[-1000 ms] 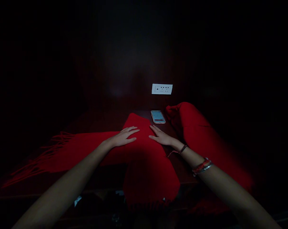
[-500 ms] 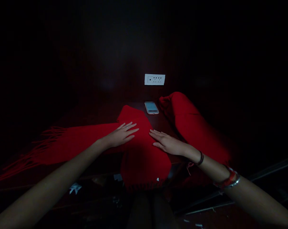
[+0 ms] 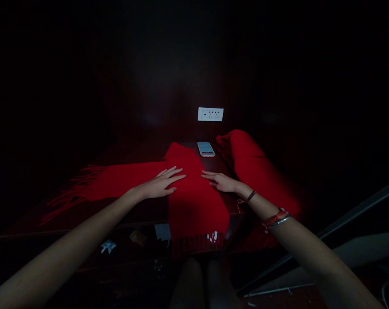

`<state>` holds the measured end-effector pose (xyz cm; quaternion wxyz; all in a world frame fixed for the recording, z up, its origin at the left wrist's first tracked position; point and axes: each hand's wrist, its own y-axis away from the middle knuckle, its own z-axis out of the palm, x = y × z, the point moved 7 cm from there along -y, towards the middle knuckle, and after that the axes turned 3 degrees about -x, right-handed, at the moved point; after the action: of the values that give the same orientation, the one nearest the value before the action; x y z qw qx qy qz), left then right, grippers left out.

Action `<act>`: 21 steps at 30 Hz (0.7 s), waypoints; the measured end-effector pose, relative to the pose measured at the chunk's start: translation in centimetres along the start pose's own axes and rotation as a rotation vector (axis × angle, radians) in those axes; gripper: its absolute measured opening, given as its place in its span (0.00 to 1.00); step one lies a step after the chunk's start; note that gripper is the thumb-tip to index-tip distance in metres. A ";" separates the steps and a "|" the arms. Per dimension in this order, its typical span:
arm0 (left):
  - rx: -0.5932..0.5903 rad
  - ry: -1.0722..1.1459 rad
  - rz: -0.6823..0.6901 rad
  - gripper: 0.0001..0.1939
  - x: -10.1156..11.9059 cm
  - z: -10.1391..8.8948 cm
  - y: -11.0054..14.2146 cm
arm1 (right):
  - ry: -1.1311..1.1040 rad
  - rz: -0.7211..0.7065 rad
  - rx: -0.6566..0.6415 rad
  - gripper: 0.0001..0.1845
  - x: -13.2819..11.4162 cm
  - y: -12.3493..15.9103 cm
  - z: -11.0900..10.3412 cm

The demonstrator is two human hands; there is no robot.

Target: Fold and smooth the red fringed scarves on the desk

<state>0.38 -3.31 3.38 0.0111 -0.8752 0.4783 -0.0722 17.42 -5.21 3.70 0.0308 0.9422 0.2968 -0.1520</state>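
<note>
A red fringed scarf (image 3: 197, 206) lies folded across a dark wooden tabletop. One tasselled end stretches out to the left; the other hangs over the front edge towards my knees. My left hand (image 3: 162, 182) rests palm down on the scarf near the fold, fingers spread, a ring on one finger. At the scarf's right border lies my right hand (image 3: 220, 181), its fingers stretched out and touching the cloth. Neither hand grasps anything.
A lit phone (image 3: 206, 149) lies behind the scarf, below a white wall socket (image 3: 210, 114). On the right is a bulky heap of red cloth (image 3: 255, 163). Below the tabletop, a shelf holds a crumpled white piece (image 3: 108, 246) and other small things. The room is dark.
The camera view has shifted a little. My right hand has drawn in slightly with its wrist bent more, and the scarf's front part looks straighter, its fringe hanging down more plainly.
</note>
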 end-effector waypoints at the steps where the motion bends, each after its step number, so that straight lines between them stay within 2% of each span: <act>1: 0.017 0.006 0.014 0.24 0.3 -0.2 0.3 | -0.014 -0.007 -0.005 0.28 0.0 0.0 -0.1; 4: 0.097 0.043 0.039 0.18 0.4 -0.6 1.0 | -0.104 -0.013 -0.003 0.28 0.4 0.0 -0.2; 7: 0.181 0.096 -0.003 0.13 -0.5 -0.6 1.4 | -0.281 0.031 0.011 0.27 1.4 -0.1 0.1; 10: 0.183 0.120 -0.071 0.13 -1.4 -0.2 1.4 | -0.430 0.091 0.017 0.27 1.9 -0.3 0.3; 12: 0.175 0.104 -0.110 0.14 -1.2 -0.2 1.4 | -0.461 0.133 0.029 0.26 1.9 -0.3 0.1; 14: 0.212 0.066 -0.173 0.15 -0.6 -0.8 1.6 | -0.426 0.169 0.080 0.25 1.7 0.0 -0.4; 17: 0.285 0.016 -0.297 0.15 0.6 -1.8 2.1 | -0.250 0.239 0.228 0.22 1.2 0.9 -1.4; 21: 0.216 -0.016 -0.434 0.15 1.3 -1.5 2.3 | -0.026 0.342 0.289 0.20 0.7 1.8 -1.3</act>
<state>-1.09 -5.56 4.80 0.0927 -0.9517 0.2683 -0.1168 19.32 -6.06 4.64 -0.0755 0.9714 0.1074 -0.1977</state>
